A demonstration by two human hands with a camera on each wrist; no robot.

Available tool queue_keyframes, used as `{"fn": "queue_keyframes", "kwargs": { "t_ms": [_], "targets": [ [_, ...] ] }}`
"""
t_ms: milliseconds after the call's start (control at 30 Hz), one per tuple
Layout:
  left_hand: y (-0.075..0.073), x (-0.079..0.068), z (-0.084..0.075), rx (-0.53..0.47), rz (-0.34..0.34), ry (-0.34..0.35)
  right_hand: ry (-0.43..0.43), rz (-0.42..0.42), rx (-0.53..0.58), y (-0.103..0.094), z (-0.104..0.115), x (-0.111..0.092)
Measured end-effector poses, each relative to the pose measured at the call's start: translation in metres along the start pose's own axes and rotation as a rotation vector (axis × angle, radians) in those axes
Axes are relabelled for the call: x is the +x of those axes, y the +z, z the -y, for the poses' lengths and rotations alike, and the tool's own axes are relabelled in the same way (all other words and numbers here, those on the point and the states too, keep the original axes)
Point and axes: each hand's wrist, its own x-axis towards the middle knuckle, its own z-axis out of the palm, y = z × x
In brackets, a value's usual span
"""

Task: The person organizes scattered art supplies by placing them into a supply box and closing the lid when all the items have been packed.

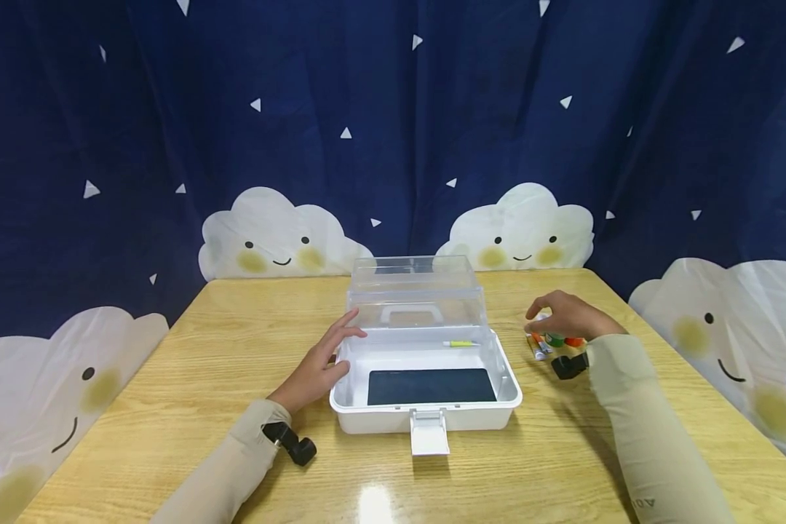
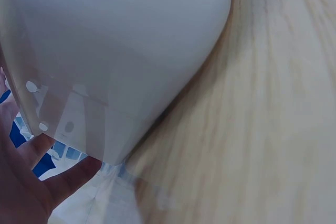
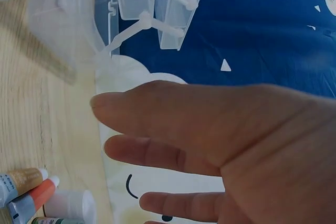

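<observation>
A white plastic storage box (image 1: 426, 418) stands on the table, its clear lid (image 1: 414, 280) swung back and the front latch (image 1: 429, 437) hanging down. Inside lie a flat dark rectangle (image 1: 432, 386) and a yellow-and-white pen (image 1: 461, 343). My left hand (image 1: 317, 367) rests on the box's left rim with its fingers spread; the left wrist view shows fingertips at the box's side wall. Over the small tubes to the right hovers my right hand (image 1: 573, 314), fingers lightly bent and nothing between them. In the right wrist view, an orange-banded tube (image 3: 42, 192) and a brown-banded tube (image 3: 23, 183) lie below that hand.
Beside the tubes are a small translucent cylinder (image 3: 73, 205) and a green-labelled item (image 1: 554, 340). Clear trays on hinged arms (image 3: 147, 22) show at the lid. A dark blue curtain (image 1: 393, 109) with clouds hangs behind the wooden table (image 1: 255, 313).
</observation>
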Motion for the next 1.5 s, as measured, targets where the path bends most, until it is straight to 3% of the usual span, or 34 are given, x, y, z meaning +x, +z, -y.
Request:
{"fn": "queue_keyframes", "kwargs": {
  "t_ms": [500, 1500],
  "targets": [
    [0.000, 0.000, -0.001, -0.001, -0.004, 0.007, 0.033, 0.013, 0.022, 0.009, -0.015, 0.004],
    [0.000, 0.001, 0.000, -0.001, -0.008, 0.017, -0.014, 0.030, 0.056, 0.019, -0.032, 0.010]
  ]
}}
